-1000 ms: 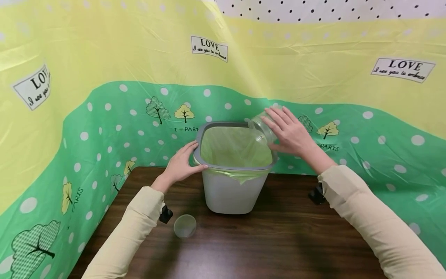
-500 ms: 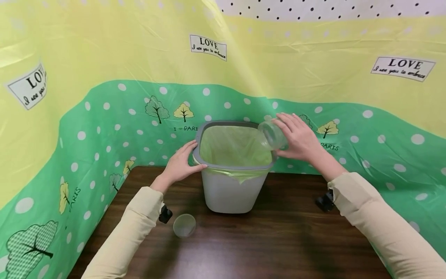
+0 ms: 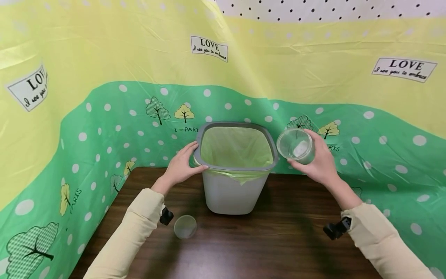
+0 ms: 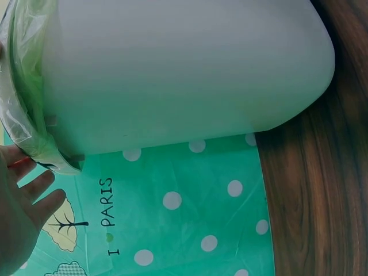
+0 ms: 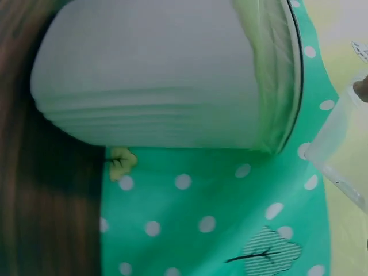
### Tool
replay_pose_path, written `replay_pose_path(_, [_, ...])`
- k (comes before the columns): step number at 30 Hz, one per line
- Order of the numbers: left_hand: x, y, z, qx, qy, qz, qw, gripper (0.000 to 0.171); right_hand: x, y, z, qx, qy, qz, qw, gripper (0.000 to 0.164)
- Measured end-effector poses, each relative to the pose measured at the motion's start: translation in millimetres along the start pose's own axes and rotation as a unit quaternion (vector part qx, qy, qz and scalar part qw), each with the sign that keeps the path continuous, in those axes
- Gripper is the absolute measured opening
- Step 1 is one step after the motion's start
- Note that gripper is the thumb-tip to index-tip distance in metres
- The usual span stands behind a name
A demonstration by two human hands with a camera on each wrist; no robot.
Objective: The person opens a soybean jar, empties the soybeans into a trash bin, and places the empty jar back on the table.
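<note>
A light grey trash bin (image 3: 231, 193) with a darker grey rim stands upright on the table, lined with a green plastic bag (image 3: 237, 145). My left hand (image 3: 179, 164) holds the bin's rim at its left corner, thumb on the front edge and fingers along the side. Just right of the bin, my right hand (image 3: 318, 161) grips a clear plastic jar (image 3: 296, 145) in the air. The jar's open mouth faces the head camera, and a white patch shows inside at its bottom. A round clear lid (image 3: 185, 226) lies on the table at the front left.
The dark wooden table (image 3: 271, 244) spreads out in front of the bin. Behind and to the left hangs a yellow and green patterned curtain (image 3: 139, 62), close to the bin's back. Dark wrist cameras sit under both sleeves.
My right hand has moved right and down, away from over the bin. The jar has turned from tipped toward the bin to mouth facing the head camera. My left hand has stayed put.
</note>
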State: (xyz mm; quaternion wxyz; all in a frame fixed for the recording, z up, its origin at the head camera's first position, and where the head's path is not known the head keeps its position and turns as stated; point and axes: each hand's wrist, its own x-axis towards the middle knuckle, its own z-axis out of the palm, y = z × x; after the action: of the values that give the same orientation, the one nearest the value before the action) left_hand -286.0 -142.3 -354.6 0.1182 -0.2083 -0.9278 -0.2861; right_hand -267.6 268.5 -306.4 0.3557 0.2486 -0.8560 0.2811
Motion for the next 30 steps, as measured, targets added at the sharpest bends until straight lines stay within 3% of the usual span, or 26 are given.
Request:
replay_pose_path(4, [-0.4, -0.1, 0.6, -0.002, 0.004, 0.001, 1.0, 0.082, -19.0, 3.2, 5.2, 0.051, 0.015, 0.079, 0.995, 0.094])
replay_pose_path(9, [-0.2, -1.7, 4.1, -0.01, 0.008, 0.006, 0.9999, 0.083, -43.1, 10.9, 12.4, 0.09, 0.029, 0.138, 0.986, 0.093])
replay_pose_path(20, [-1.8, -0.8, 7.3, -0.015, 0.016, 0.005, 0.9997, 0.083, -102.5, 28.3, 33.3, 0.074, 0.009, 0.199, 0.977, 0.087])
replay_pose_path(30, [-2.6, -1.6, 5.1, -0.007, 0.023, 0.01, 0.9997, 0.083, -158.2, 45.4, 64.1, 0.074, -0.054, 0.27, 0.959, 0.079])
